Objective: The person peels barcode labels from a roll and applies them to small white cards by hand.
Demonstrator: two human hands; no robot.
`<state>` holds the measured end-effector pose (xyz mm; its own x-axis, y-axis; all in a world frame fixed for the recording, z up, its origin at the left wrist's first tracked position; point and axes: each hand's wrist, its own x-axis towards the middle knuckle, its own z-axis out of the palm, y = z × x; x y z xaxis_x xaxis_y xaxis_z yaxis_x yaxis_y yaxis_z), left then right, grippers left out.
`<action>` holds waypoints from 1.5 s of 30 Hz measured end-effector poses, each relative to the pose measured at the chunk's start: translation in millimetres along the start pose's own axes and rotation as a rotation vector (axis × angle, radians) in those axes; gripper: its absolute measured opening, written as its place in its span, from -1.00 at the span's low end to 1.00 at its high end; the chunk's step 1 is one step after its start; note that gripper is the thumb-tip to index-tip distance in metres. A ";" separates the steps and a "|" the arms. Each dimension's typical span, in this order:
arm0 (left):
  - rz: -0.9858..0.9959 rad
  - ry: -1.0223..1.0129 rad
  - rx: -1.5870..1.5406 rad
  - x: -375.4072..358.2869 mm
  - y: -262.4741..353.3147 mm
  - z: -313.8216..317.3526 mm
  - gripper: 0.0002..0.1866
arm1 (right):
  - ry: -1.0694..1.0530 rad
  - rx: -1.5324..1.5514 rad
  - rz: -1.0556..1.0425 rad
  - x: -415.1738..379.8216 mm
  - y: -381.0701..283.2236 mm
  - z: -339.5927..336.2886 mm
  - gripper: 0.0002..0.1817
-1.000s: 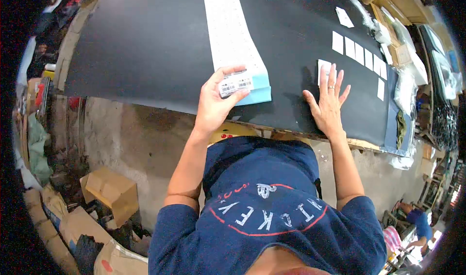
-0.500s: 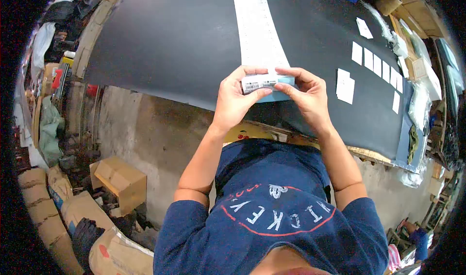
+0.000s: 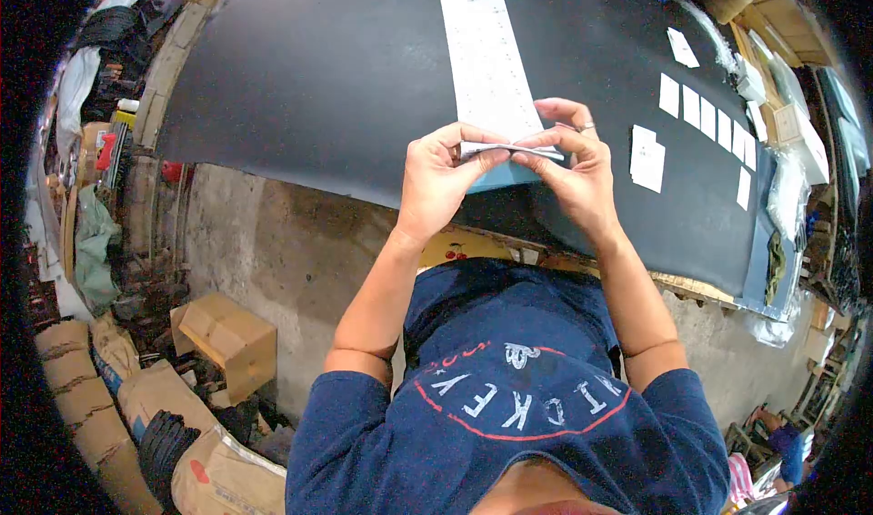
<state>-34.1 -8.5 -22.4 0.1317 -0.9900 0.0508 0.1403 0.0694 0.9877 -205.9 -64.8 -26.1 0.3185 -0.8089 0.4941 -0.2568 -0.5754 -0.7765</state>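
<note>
Both the left grip [image 3: 433, 180] and the right grip [image 3: 587, 180] pinch the thin paper [image 3: 478, 148] between them, above the desk [image 3: 318, 78]. It looks light, bendy and easy to tear; its edges seem best to hold.

Open tabletop [image 3: 309, 87] left of paper strip [image 3: 489, 69], cards [image 3: 707, 118] at right

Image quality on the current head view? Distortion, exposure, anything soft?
Head view: strong fisheye, black vignette with coloured speckle noise. Head view: soft sheen on the dark tabletop; print on the white label strip washes out along its middle. Head view: left hand and right hand reasonably sharp, no obvious motion blur; clutter at the rim smeared.
</note>
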 end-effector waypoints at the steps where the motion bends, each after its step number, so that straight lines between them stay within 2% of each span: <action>1: 0.000 -0.005 0.000 0.2 0.4 0.1 -0.86 | -0.055 0.161 0.098 0.1 2.0 0.8 -0.83; 2: 0.000 -0.005 0.002 0.1 0.8 0.1 -0.86 | -0.111 0.322 0.195 0.2 2.8 1.2 -0.84; 5: -0.007 -0.005 -0.008 -0.3 0.5 0.4 -0.88 | -0.141 0.372 0.276 -0.2 -0.6 0.9 -0.86; 7: -0.009 0.007 -0.107 -0.8 0.3 2.0 -0.87 | -0.129 0.357 0.254 -0.3 -1.5 0.4 -0.87; 12: 0.027 0.027 -0.112 -1.6 2.1 7.4 -0.88 | -0.077 0.385 0.226 -2.6 0.7 2.5 -0.87; 14: 0.018 0.038 -0.122 -1.5 2.2 8.6 -0.88 | -0.054 0.287 0.197 -3.5 2.4 1.9 -0.88; 29: -0.004 0.032 -0.048 -2.0 0.4 11.2 -0.89 | -0.070 0.345 0.213 -4.4 2.0 -3.0 -0.88; 31: 0.057 0.025 -0.046 -2.2 1.7 12.2 -0.89 | -0.080 0.339 0.221 -4.8 2.0 -3.5 -0.88; 45: 0.085 0.066 -0.004 -2.2 -6.6 14.7 -0.89 | -0.039 0.288 0.247 -8.9 4.4 -0.4 -0.86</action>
<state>-49.8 -8.5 -26.9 0.2075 -0.9702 0.1248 0.1295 0.1537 0.9796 -210.2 -60.2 -33.7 0.3153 -0.9104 0.2677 -0.0651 -0.3022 -0.9510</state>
